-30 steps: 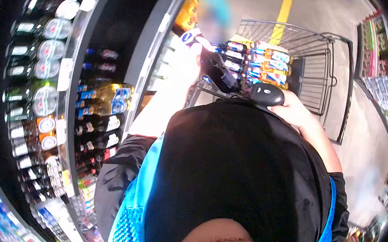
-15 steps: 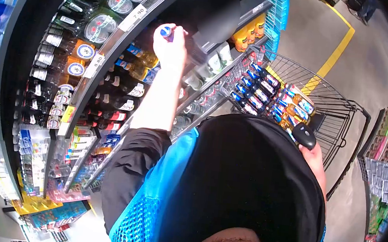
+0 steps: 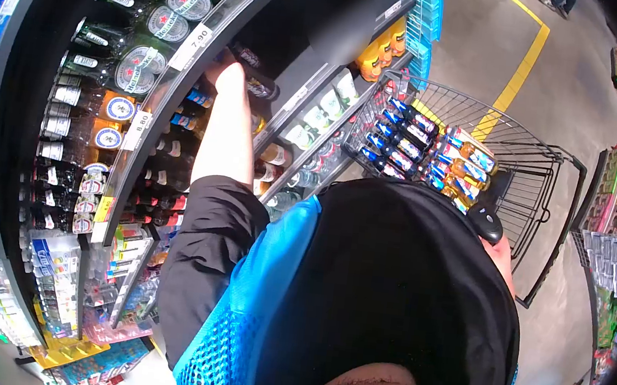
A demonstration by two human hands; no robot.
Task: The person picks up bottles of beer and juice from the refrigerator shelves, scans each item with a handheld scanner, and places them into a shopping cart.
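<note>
My left hand (image 3: 225, 76) reaches deep into a dark shelf on the left. Its fingers lie in shadow, so their grip does not show. Right beside it a dark bottle (image 3: 261, 85) lies sideways in the picture, with another dark bottle (image 3: 246, 55) behind it. My right hand (image 3: 499, 252) is low on the right, closed around a black rounded object (image 3: 484, 223) with a small pale mark. Close to that hand is a wire shopping cart (image 3: 543, 173). It carries dark bottles (image 3: 402, 138) and amber bottles (image 3: 467, 165) in rows.
Green bottles (image 3: 140, 67) fill the shelf above a price rail (image 3: 188, 49). Yellow packs (image 3: 382, 49) sit at the shelf's far end, near a blue wire rack (image 3: 424, 15). Yellow floor tape (image 3: 520, 72) runs beyond the cart. Another shelf (image 3: 609, 227) stands right. A person's legs (image 3: 557, 2) show at the top.
My left hand has moved left and deeper into the shelf; the blue-capped bottle top it held is now out of sight. The view has shifted slightly. My right hand stays by the cart.
</note>
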